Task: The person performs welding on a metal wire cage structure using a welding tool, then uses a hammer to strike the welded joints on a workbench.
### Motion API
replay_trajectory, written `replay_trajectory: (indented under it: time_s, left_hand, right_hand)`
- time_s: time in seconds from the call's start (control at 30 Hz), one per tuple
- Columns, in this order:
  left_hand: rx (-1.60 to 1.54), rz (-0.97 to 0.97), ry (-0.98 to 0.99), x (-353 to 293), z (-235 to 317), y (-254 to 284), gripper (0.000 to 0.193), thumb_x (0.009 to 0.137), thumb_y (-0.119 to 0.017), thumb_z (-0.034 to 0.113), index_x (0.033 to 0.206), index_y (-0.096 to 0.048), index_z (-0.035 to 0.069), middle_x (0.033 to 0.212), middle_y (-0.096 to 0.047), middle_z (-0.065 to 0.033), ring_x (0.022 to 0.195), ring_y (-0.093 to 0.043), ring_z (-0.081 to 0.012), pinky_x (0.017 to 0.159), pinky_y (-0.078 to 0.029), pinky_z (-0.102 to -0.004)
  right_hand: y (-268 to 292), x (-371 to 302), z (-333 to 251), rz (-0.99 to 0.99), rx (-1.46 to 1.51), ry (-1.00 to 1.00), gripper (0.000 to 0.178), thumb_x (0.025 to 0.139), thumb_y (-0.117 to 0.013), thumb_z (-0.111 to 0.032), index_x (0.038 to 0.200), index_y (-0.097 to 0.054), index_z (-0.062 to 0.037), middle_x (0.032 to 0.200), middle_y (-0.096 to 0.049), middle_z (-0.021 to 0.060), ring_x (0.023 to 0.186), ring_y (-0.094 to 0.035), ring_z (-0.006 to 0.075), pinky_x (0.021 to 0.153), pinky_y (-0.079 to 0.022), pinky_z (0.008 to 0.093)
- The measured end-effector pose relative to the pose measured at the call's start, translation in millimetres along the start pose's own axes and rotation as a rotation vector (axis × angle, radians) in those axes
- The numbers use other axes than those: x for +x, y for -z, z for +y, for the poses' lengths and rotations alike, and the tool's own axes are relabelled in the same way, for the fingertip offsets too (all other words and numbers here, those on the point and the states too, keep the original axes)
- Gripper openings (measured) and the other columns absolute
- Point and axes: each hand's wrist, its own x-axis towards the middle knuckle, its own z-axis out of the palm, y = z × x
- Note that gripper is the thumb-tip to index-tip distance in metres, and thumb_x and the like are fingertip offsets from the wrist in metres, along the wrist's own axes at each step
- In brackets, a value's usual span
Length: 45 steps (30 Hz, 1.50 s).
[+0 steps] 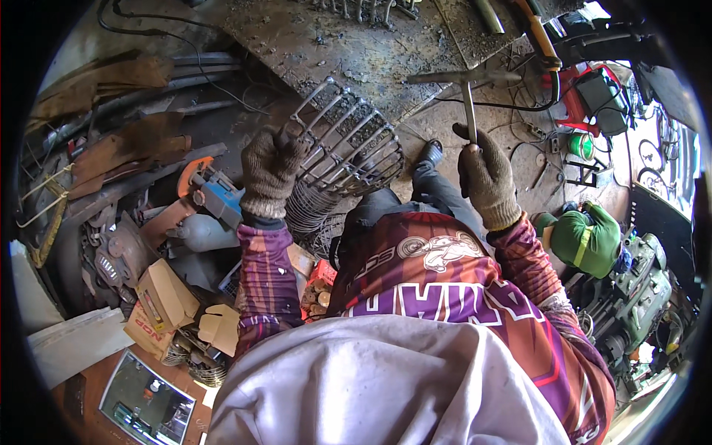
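A basket-like cage of welded metal rods (354,132) leans at the near edge of the steel worktable (297,46). My left hand (273,165), in a brown knit glove, is closed on the cage's left side; its fingertips are partly hidden. My right hand (486,176), gloved too, grips the metal handle of a chipping hammer (466,77). The hammer's long thin head is raised near the table's right corner, to the right of the cage. A stack of coiled wire rings (311,209) shows below the cage, between my left forearm and my legs.
Dark crumbs litter the worktable, where an orange-handled welding tool (545,46) lies with its black cable. Scrap metal, a blue machine (219,199) and cardboard boxes (167,295) crowd the left. At right are a red chair (571,104), a green bundle (593,241) and a greasy engine-like machine (641,285).
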Motion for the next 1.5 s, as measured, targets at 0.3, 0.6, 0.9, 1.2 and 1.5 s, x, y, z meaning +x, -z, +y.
replay_trajectory:
  time_s: [0.3,0.6,0.9,1.2,1.5]
  left_hand:
    - [0.128,0.026,-0.260,24,-20,-16,0.030,0.099,-0.063,0.032,0.104,-0.066,0.003,0.093,-0.069,-0.0170,0.084,-0.067,-0.0329,0.074,-0.051,-0.0402]
    - [0.110,-0.004,-0.297,30,-39,-18,0.037,0.102,-0.057,0.038,0.120,-0.064,0.006,0.096,-0.068,-0.0098,0.084,-0.065,-0.0215,0.075,-0.051,-0.0363]
    - [-0.145,-0.036,-0.217,29,-34,-23,0.034,0.098,-0.066,0.029,0.118,-0.064,0.001,0.101,-0.068,-0.0089,0.092,-0.063,-0.0192,0.081,-0.051,-0.0337]
    - [0.205,0.012,-0.276,31,-12,-14,0.042,0.100,-0.058,0.041,0.115,-0.065,0.002,0.099,-0.068,-0.0137,0.092,-0.064,-0.0277,0.083,-0.050,-0.0395]
    - [0.029,0.052,-0.269,29,-9,-14,0.039,0.097,-0.063,0.039,0.104,-0.068,0.000,0.093,-0.067,-0.0166,0.089,-0.065,-0.0296,0.083,-0.050,-0.0401]
  right_hand:
    - [23,3,21,-0.016,-0.580,0.522,0.027,0.097,-0.060,-0.019,0.119,-0.065,-0.0031,0.080,-0.063,0.0155,0.067,-0.064,0.0325,0.059,-0.049,0.0403]
    - [22,27,-33,-0.140,-0.931,0.784,0.030,0.091,-0.066,-0.023,0.118,-0.067,-0.0106,0.083,-0.066,0.0110,0.069,-0.066,0.0335,0.057,-0.052,0.0425]
    - [13,41,-62,-0.160,-0.997,1.002,0.036,0.083,-0.072,-0.024,0.116,-0.068,-0.0116,0.084,-0.067,0.0077,0.071,-0.067,0.0306,0.060,-0.053,0.0409]
    - [12,62,-58,-0.083,-1.161,0.964,0.037,0.085,-0.073,-0.025,0.119,-0.067,-0.0117,0.079,-0.064,0.0073,0.068,-0.067,0.0284,0.057,-0.053,0.0399]
    - [9,54,-60,-0.115,-1.054,0.853,0.037,0.090,-0.071,-0.024,0.124,-0.066,-0.0112,0.084,-0.069,0.0111,0.071,-0.069,0.0306,0.061,-0.056,0.0412]
